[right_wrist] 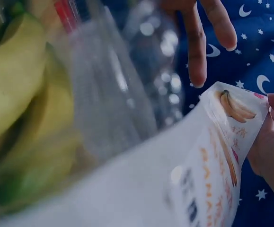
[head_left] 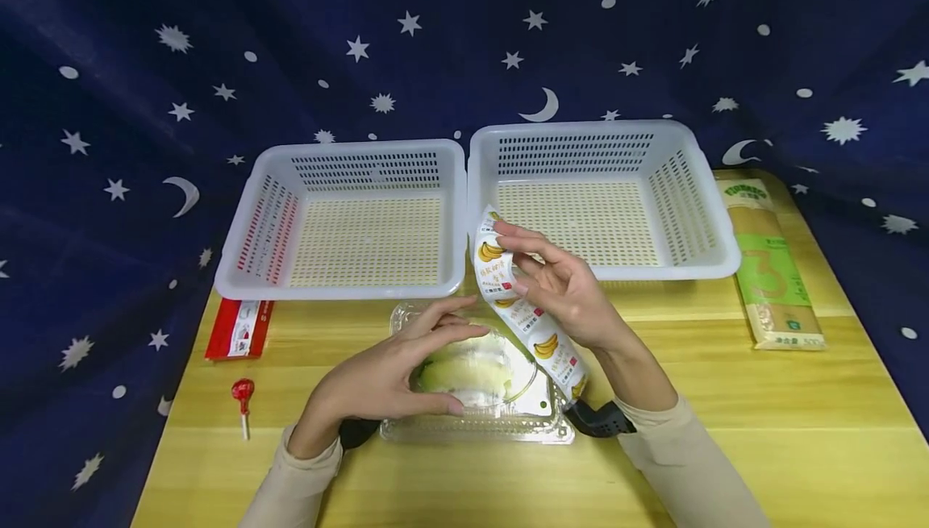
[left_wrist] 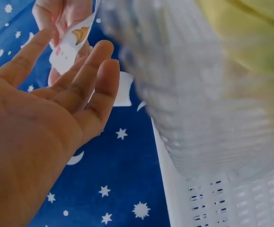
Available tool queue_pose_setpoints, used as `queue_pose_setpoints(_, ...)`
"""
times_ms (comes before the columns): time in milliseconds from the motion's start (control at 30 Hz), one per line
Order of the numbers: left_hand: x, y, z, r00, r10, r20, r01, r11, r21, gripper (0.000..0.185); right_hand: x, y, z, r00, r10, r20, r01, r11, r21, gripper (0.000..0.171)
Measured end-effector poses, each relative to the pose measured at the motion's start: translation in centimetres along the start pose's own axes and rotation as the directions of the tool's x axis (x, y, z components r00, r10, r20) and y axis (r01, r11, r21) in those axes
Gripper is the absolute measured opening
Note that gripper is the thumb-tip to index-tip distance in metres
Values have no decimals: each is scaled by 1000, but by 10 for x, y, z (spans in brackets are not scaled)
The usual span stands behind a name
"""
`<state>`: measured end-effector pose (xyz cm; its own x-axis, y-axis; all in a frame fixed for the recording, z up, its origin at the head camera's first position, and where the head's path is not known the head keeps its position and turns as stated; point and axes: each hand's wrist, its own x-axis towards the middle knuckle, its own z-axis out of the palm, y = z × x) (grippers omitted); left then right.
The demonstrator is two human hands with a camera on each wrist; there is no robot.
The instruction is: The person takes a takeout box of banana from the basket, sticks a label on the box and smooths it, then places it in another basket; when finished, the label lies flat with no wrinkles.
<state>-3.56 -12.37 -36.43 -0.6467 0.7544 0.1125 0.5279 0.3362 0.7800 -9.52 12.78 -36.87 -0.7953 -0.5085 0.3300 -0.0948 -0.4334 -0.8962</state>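
Left hand (head_left: 406,367): thumb and fingers apart, grasping nothing, at a clear plastic box (head_left: 475,430) of yellow-green bananas (head_left: 468,375). White banana-printed label strip (head_left: 524,315): over box's right side, upper part pinched by right hand (head_left: 564,293).

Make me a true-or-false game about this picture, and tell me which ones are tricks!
1. The right-hand grip pinches a long white strip of banana stickers. True.
2. Both grips hold that strip. False: the left-hand grip is open and holds nothing.
3. A clear plastic box of yellow-green bananas rests on the pale wooden table, nearer the person than two white slotted plastic baskets. True.
4. The baskets are stacked. False: they stand side by side.
5. A round, red-wrapped lollipop lies left of the box. True.
6. The background is plain red. False: it is a dark blue cloth with white stars and moons.
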Motion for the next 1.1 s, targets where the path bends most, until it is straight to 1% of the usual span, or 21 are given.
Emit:
queue_pose_setpoints(100, 1, 1, 0, 1000, 8, 11, -8, 1000, -9, 80, -2, 0, -1, 999, 35, -15, -34, 995, 96, 53)
queue_pose_setpoints(267, 1, 4, -1, 1000, -2, 25, 2, 1000, -2, 82, -5, -4, 1, 994, 107, 30, -111, 967, 230, 58)
queue_pose_setpoints(400, 3, 7, -4, 998, 6, 55, -8, 1000, 30, 83, -8, -11, 3, 989, 133, 71, -148, 950, 274, 59)
queue_pose_setpoints(500, 7, 9, -6, 997, 8, 78, -10, 1000, 23, 84, -10, -14, 3, 986, 135, 93, -156, 949, 275, 60)
queue_pose_setpoints(567, 10, 10, -8, 997, 3, 79, -2, 1000, -7, 83, -12, -13, 2, 986, 137, 100, -158, 955, 250, 60)
queue_pose_setpoints(600, 12, 10, -9, 997, 8, 74, -5, 999, -33, 81, -13, -13, 2, 986, 135, 102, -154, 963, 220, 60)
queue_pose_setpoints(667, 14, 9, -10, 998, 26, 50, -21, 996, -91, 79, -15, -11, 2, 987, 112, 111, -124, 986, 109, 60)
queue_pose_setpoints(733, 16, 8, -13, 998, 57, 25, -53, 988, -143, 76, -16, -11, 2, 988, 106, 116, -106, 994, -4, 62)
queue_pose_setpoints(833, 19, 7, -16, 994, 111, -8, -111, 975, -192, 72, -19, -10, 2, 983, 122, 134, -100, 982, -160, 70)
queue_pose_setpoints(900, 20, 6, -18, 991, 132, -20, -134, 969, -207, 70, -20, -10, 4, 978, 148, 145, -116, 971, -211, 77)
queue_pose_setpoints(1000, 20, 5, -20, 989, 145, -29, -147, 964, -222, 67, -21, -10, 5, 980, 114, 161, -61, 950, -305, 83)
queue_pose_setpoints(1100, 20, 3, -21, 987, 156, -33, -160, 959, -234, 66, -21, -10, 4, 980, 82, 179, -11, 932, -363, 78)
